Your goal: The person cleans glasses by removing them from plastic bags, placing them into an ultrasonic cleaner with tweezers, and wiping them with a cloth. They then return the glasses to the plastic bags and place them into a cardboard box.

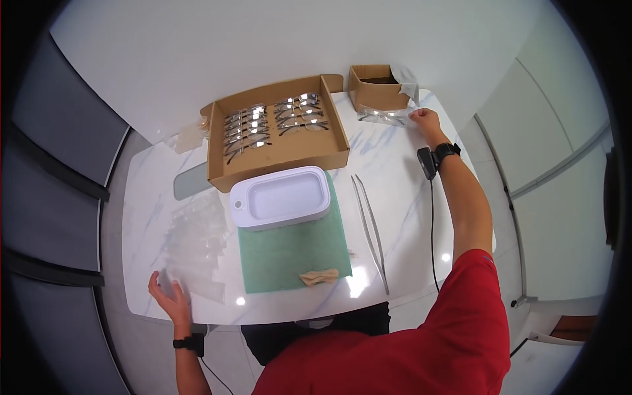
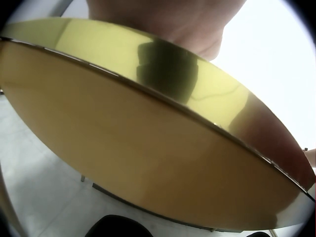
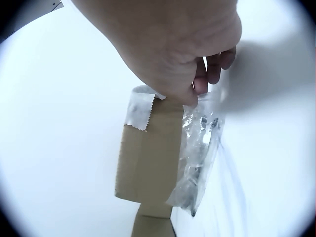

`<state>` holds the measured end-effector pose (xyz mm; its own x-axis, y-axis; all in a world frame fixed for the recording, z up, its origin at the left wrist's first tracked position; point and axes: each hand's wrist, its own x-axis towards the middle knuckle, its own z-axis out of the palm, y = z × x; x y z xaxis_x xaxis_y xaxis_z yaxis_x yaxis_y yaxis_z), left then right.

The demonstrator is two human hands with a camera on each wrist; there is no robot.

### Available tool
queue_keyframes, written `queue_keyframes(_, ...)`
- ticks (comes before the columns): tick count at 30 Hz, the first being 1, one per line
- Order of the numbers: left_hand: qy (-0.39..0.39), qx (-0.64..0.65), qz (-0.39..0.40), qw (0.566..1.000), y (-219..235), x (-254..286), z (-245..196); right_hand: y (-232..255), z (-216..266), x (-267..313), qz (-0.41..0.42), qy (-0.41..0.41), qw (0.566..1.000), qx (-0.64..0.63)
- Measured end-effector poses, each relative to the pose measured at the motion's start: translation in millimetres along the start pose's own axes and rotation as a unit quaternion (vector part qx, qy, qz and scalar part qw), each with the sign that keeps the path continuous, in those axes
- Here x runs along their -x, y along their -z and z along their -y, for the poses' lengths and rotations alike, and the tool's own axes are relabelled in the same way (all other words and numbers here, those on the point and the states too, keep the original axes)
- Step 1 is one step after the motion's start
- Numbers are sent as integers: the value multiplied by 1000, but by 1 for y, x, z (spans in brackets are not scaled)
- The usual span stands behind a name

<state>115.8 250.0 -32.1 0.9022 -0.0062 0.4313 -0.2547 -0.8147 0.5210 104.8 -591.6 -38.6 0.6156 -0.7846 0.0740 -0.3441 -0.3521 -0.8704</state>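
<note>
At the table's far right my right hand (image 1: 426, 124) pinches the end of a clear plastic sleeve (image 3: 190, 185) between thumb and fingers. A pair of glasses (image 1: 383, 118) lies inside that sleeve, low in front of a small cardboard box (image 1: 378, 95). My left hand (image 1: 172, 304) is at the near left table edge, fingers apart and loosely bent, holding nothing. Flat clear plastic sleeves (image 1: 194, 247) lie spread just beyond it. In the left wrist view, the table's shiny edge (image 2: 217, 101) covers most of that hand; only its base shows.
A shallow cardboard tray (image 1: 263, 161) holds two columns of glasses. Before it, a white ultrasonic-cleaner-like basin (image 1: 289, 220) stands on a green cloth (image 1: 270, 263), with a crumpled tan cloth (image 1: 320, 277) near its front. Long metal tweezers (image 1: 372, 237) lie to the right; a grey pad (image 1: 191, 183) lies left.
</note>
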Motion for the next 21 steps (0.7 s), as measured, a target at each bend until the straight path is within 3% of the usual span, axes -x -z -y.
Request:
queue_keyframes(2, 6, 5, -21, 1000, -1, 1, 0, 12, 6, 14, 12, 8, 999, -33)
queue_keyframes(6, 8, 23, -63, 998, 2, 2, 3, 42, 46, 50, 1, 121, 992, 47)
queue_keyframes(9, -66, 39, -91, 993, 16, 0, -28, 64, 98, 85, -8, 191, 973, 130)
queue_keyframes(12, -193, 72, -88, 974, 33, -3, -92, 82, 164, 131, 12, 237, 951, 197)
queue_keyframes(17, -274, 179, 30, 944, 33, 5, -177, 98, 257, 222, 117, 298, 916, 239)
queue_keyframes(21, -220, 332, 189, 897, 0, 23, -252, 91, 313, 306, 316, 269, 900, 136)
